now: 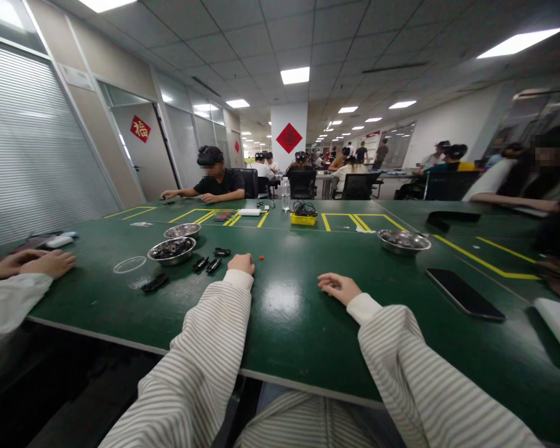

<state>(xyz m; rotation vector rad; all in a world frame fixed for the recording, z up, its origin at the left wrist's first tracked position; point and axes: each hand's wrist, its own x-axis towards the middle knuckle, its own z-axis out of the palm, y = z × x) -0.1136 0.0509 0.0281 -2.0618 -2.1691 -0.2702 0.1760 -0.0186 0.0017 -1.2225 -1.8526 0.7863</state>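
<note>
My left hand rests on the green table with its fingers curled under in a loose fist; nothing shows in it. A small red bead lies just right of it, and several small black parts lie just left of it. My right hand lies on the table with its fingers stretched out to the left, holding nothing. Both arms wear striped sleeves.
Two metal bowls and a clear lid stand left of my hands, a third bowl at right. A black phone lies at right. Another person's hands rest at the left edge. People sit across the table.
</note>
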